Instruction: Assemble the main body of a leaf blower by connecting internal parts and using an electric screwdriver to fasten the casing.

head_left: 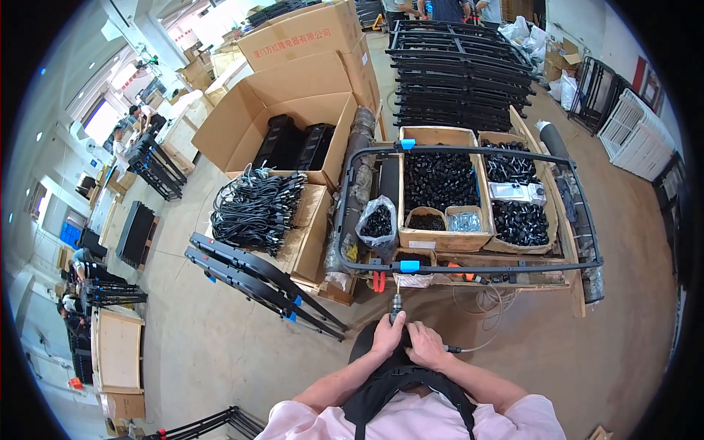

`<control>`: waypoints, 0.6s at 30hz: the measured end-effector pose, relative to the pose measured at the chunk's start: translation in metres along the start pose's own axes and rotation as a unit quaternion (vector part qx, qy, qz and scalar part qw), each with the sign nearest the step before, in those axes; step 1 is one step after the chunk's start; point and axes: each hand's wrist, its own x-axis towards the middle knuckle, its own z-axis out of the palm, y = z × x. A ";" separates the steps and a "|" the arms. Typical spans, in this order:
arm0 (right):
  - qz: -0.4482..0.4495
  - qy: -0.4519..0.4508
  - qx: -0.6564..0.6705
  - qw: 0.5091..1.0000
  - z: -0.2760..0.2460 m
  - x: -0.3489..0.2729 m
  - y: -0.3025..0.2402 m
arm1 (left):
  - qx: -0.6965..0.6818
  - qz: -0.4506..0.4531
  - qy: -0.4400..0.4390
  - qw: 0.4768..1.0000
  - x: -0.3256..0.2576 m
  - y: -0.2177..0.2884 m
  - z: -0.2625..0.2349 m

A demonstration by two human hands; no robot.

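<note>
Close in front of my body, both hands are on a power drill [397, 303] with a metal chuck and a thin bit pointing away from me. My left hand [386, 336] is closed round its front part, the thumb just behind the chuck. On its right side, my right hand [426, 345] is closed on the rear of the drill, where a hose or cord [458, 350] leads off. Beyond the bit, a black rectangular metal frame [484, 269] with blue pieces [410, 265] lies over the workbench. The bit's tip is near the frame's front bar; contact cannot be made out.
Wooden boxes of black parts [442, 178] sit inside the frame, beside a plastic bag [378, 224]. Red-handled pliers [378, 281] hang at the bench edge. Left are bundled black cables [257, 209], a cardboard box [308, 88] and leaning black frames [257, 275]. Stacked frames [462, 73] stand behind.
</note>
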 end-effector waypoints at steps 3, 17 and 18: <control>0.022 0.013 -0.006 1.000 -0.009 -0.007 -0.004 | 0.026 0.042 -0.006 0.999 0.006 -0.012 0.013; 0.025 0.008 0.010 1.000 -0.017 -0.002 0.012 | -0.007 0.058 -0.004 0.998 0.011 0.001 0.022; 0.024 0.008 0.011 1.000 -0.018 -0.003 0.012 | -0.007 0.052 -0.007 0.999 0.013 0.000 0.021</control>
